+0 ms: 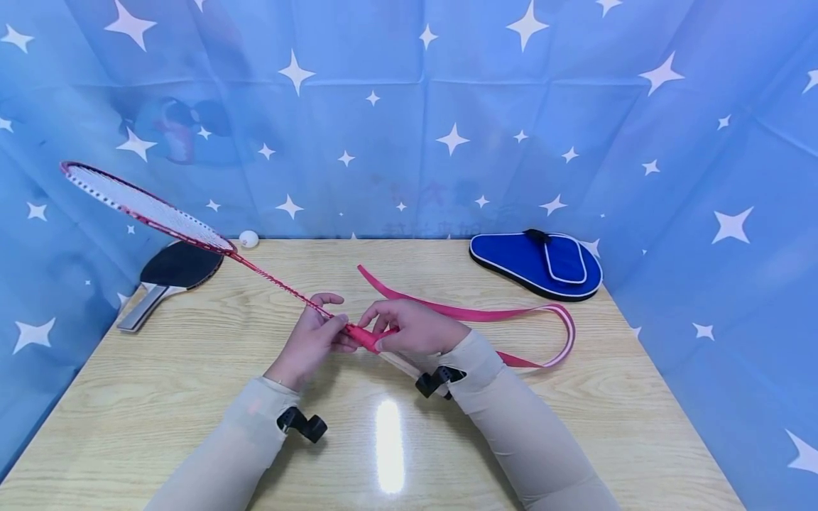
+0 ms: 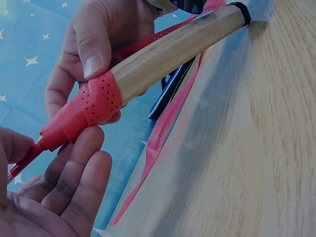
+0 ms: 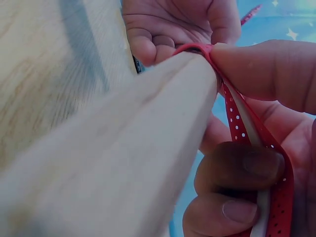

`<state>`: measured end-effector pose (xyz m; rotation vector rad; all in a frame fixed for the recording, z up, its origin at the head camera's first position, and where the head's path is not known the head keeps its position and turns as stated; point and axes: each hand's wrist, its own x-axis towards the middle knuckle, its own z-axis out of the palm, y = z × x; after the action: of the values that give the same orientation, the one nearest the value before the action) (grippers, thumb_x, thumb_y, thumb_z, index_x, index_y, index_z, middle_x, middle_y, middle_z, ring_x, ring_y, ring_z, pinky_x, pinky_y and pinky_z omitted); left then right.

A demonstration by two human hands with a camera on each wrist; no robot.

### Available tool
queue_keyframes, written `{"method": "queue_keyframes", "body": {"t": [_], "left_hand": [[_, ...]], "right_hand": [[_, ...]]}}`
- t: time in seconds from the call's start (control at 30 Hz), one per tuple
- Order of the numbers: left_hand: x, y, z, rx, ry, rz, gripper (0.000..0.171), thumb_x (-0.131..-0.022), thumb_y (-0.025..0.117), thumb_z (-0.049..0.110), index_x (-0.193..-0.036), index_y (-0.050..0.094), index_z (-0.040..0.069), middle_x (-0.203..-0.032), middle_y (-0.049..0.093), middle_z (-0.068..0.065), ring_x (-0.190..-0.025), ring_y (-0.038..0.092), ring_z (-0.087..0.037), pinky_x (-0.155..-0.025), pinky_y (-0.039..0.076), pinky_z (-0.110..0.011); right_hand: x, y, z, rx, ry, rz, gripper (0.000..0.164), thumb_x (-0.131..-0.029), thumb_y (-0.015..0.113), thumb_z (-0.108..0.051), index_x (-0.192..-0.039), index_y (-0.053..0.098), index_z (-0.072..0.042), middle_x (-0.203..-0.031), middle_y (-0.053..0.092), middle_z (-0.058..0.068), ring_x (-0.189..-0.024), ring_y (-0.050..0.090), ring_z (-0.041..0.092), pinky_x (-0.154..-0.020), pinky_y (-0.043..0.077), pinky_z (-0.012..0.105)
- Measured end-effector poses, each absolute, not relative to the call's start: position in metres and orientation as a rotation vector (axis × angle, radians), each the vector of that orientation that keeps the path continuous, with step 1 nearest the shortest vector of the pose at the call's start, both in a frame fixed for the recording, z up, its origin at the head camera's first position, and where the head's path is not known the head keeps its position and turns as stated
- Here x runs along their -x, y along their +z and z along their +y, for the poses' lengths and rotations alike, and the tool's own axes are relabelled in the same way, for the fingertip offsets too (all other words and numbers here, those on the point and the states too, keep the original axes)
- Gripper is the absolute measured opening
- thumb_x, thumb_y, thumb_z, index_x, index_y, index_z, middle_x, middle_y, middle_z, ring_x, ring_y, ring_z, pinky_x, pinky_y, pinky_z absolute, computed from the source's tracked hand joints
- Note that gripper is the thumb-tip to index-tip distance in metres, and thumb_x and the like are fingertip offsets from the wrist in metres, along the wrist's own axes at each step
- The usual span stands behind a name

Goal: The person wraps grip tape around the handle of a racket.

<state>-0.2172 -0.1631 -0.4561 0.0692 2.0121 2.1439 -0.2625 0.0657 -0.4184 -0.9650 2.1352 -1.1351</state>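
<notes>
A red badminton racket (image 1: 281,284) is held up at a slant over the table, its head toward the far left. My left hand (image 1: 312,338) pinches the shaft just above the handle, its other fingers spread below. Pink-red perforated grip tape (image 2: 96,101) wraps the upper handle, while the lower wooden handle (image 2: 173,52) is bare, with a black band near its end. My right hand (image 1: 412,328) presses its thumb on the wrap's edge and holds the tape strip (image 3: 237,116) in its fingers. The loose tape runs behind the right wrist and curves across the table.
A black table tennis bat (image 1: 182,266) lies at the table's left edge, under the racket head. Near it, a white ball (image 1: 248,238) sits at the back edge. At the back right lies a blue bat case (image 1: 517,259). A starry blue curtain (image 1: 396,142) surrounds the table (image 1: 192,397).
</notes>
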Motion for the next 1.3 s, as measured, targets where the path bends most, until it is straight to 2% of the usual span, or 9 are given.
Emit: {"method": "queue_keyframes", "body": {"t": [0.2,0.33,0.43,0.67,0.97,1.3], "left_hand": [[0.216,-0.461,-0.165,-0.121,2.118,2.012,0.037,-0.108,0.051,0.006,-0.141,0.034,0.005,-0.103,0.075,-0.015,-0.084,0.077,-0.025,-0.083,0.066,-0.037],[0.215,-0.464,-0.165,-0.186,2.1,2.009,0.041,-0.105,0.056,0.005,-0.14,0.036,0.003,-0.117,0.066,-0.014,-0.092,0.075,-0.021,-0.09,0.065,-0.039],[0.214,-0.466,-0.163,-0.225,2.103,1.994,0.041,-0.101,0.06,0.003,-0.137,0.039,-0.001,-0.12,0.061,-0.015,-0.096,0.074,-0.018,-0.092,0.064,-0.037],[0.212,-0.47,-0.156,-0.286,2.093,1.967,0.037,-0.1,0.065,0.002,-0.131,0.043,-0.001,-0.118,0.058,-0.012,-0.099,0.073,-0.017,-0.092,0.063,-0.031],[0.21,-0.47,-0.15,-0.209,2.056,2.066,0.032,-0.101,0.066,0.004,-0.126,0.046,0.001,-0.109,0.064,-0.014,-0.098,0.069,-0.02,-0.087,0.063,-0.026],[0.21,-0.47,-0.15,-0.162,2.03,2.091,0.033,-0.098,0.066,0.002,-0.125,0.046,0.002,-0.107,0.067,-0.014,-0.095,0.068,-0.021,-0.085,0.062,-0.027]], "right_hand": [[0.262,-0.421,0.063,0.961,-1.164,2.167,0.038,-0.091,0.079,-0.007,-0.125,0.067,-0.019,-0.103,0.074,0.0,-0.089,0.07,0.021,-0.078,0.06,0.034],[0.261,-0.423,0.063,0.954,-1.199,2.175,0.037,-0.091,0.081,-0.008,-0.124,0.067,-0.021,-0.103,0.072,0.0,-0.092,0.069,0.021,-0.081,0.061,0.033],[0.261,-0.424,0.062,0.961,-1.217,2.183,0.036,-0.092,0.08,-0.008,-0.123,0.066,-0.021,-0.103,0.072,0.0,-0.093,0.068,0.02,-0.083,0.061,0.032],[0.261,-0.426,0.061,0.973,-1.246,2.194,0.032,-0.092,0.079,-0.006,-0.118,0.066,-0.02,-0.1,0.071,0.001,-0.093,0.067,0.02,-0.079,0.058,0.033],[0.26,-0.428,0.058,0.969,-1.247,2.246,0.031,-0.089,0.083,-0.008,-0.113,0.066,-0.017,-0.1,0.068,0.002,-0.094,0.064,0.021,-0.077,0.06,0.031],[0.262,-0.42,0.063,0.968,-1.165,2.209,0.031,-0.093,0.075,-0.006,-0.121,0.063,-0.013,-0.101,0.073,0.001,-0.091,0.069,0.022,-0.08,0.059,0.032]]}}
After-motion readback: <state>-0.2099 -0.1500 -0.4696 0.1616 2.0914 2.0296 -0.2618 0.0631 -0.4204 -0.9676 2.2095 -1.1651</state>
